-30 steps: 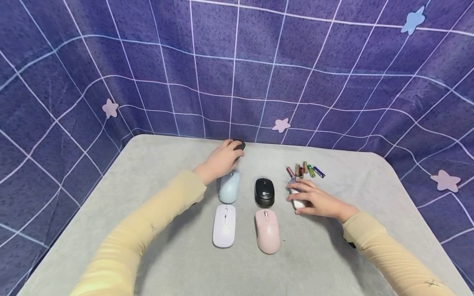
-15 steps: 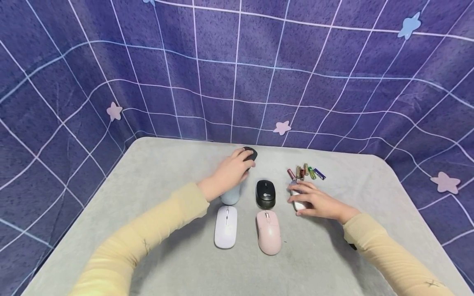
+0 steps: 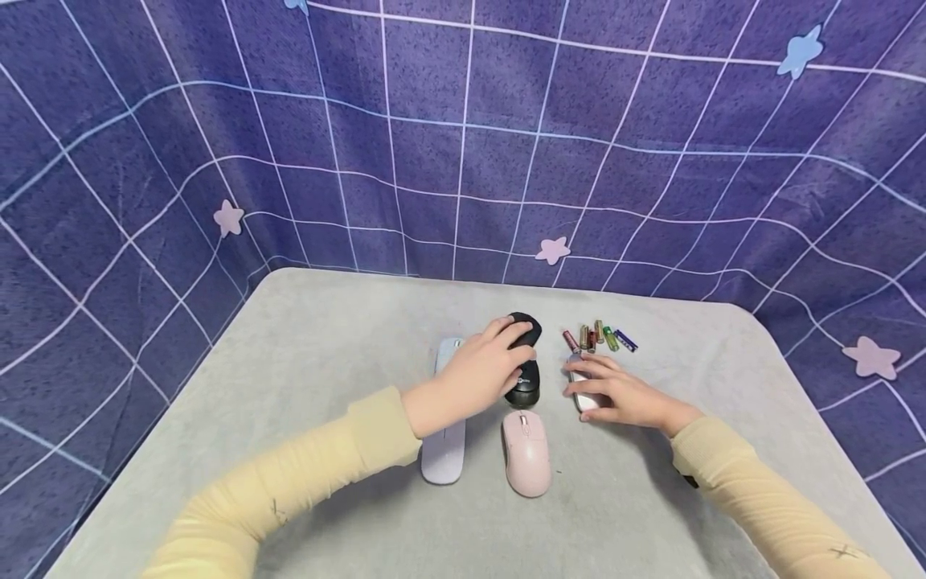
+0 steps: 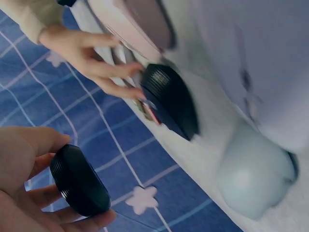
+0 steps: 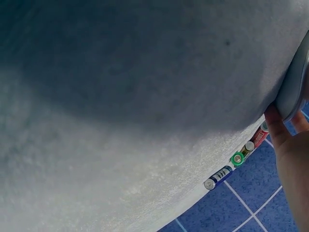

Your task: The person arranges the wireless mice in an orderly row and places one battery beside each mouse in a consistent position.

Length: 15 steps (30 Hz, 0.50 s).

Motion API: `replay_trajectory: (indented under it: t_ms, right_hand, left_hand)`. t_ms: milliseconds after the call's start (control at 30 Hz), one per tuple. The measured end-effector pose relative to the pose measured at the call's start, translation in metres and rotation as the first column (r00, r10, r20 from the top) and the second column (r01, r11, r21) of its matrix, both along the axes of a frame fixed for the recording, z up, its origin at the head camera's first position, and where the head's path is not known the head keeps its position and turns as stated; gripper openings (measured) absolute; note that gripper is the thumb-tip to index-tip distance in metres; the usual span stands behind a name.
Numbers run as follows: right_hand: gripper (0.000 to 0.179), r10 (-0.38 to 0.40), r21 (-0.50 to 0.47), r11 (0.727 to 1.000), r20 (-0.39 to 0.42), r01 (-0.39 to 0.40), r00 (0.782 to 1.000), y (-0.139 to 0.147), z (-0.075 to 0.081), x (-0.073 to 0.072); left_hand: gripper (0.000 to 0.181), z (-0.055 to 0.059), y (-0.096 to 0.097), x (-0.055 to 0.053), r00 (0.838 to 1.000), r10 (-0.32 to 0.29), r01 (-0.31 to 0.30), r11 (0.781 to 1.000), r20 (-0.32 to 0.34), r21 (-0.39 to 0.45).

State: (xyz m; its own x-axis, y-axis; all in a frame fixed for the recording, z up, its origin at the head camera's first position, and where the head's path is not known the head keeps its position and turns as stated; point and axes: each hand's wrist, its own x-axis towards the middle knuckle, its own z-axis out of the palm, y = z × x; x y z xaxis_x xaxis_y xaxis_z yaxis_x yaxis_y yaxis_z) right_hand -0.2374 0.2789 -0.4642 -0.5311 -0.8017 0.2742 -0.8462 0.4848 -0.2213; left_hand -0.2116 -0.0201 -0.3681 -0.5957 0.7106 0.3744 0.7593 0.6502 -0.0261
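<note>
My left hand (image 3: pixel 481 370) grips a black computer mouse (image 3: pixel 526 326) by its sides, its thumb and fingers round it in the left wrist view (image 4: pixel 79 181). Below it in the head view lies a second black mouse (image 3: pixel 526 392), partly covered by the hand. My right hand (image 3: pixel 618 392) holds a silver-and-white mouse (image 3: pixel 584 400) on the table, thumb on one side and fingers over the other. In the right wrist view only an edge of this mouse (image 5: pixel 292 87) shows.
A light blue mouse (image 3: pixel 444 352) and a white mouse (image 3: pixel 444 458) lie partly hidden by the left forearm. Nearer the front is a pink mouse (image 3: pixel 527 454). Several small batteries (image 3: pixel 599 335) lie beyond the right hand. A blue grid curtain (image 3: pixel 405 145) hangs behind the grey table (image 3: pixel 325 322).
My left hand has carried the black mouse rightward and toward the front, from the table's back edge to beside the other black mouse. The right hand has stayed in place.
</note>
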Motion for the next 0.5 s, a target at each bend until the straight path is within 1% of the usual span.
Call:
replay_trajectory:
  t_ms: [200,367,500]
  right_hand:
    - [0.042,0.014,-0.003,1.0,-0.016,-0.014,1.0,0.0,0.001,-0.001]
    - [0.042,-0.001,0.014,1.0,-0.005,0.001,1.0,0.0,0.003,0.001]
    - [0.041,-0.026,0.021,0.999,0.009,0.026,1.0,0.001,0.005,0.002]
  left_hand:
    - [0.027,0.003,0.009,0.016,1.0,-0.016,0.016,1.0,0.008,-0.02]
    - [0.025,0.0,0.014,0.028,0.998,-0.057,0.057,0.998,0.013,-0.035]
    - [0.024,-0.004,0.019,0.039,0.996,-0.084,0.085,0.994,0.02,-0.071]
